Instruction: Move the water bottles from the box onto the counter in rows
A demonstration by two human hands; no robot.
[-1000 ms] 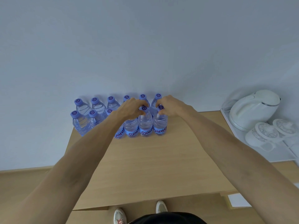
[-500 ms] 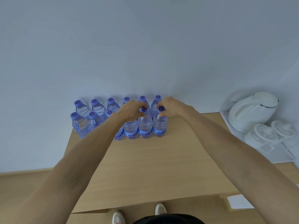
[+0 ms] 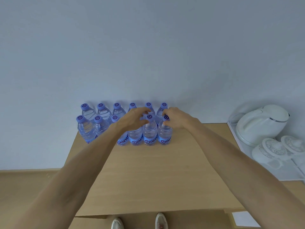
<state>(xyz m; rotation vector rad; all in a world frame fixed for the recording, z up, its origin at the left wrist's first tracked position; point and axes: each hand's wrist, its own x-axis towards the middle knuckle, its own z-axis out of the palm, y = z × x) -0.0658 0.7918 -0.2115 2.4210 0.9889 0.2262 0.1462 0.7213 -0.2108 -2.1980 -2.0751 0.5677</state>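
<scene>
1. Our right hand (image 3: 177, 119) pinches the neck of the end bottle (image 3: 165, 132), right of centre frame; our left hand (image 3: 132, 120) hovers with loosely curled fingers over the caps beside it, holding nothing that we can make out.
2. We judge this the placing step: two rows stand at the counter's (image 3: 156, 179) far edge. Next we let go and fetch more; no box shows.
3. The bottles (image 3: 102, 119) are clear, blue-labelled and purple-capped, upright and touching.
</scene>
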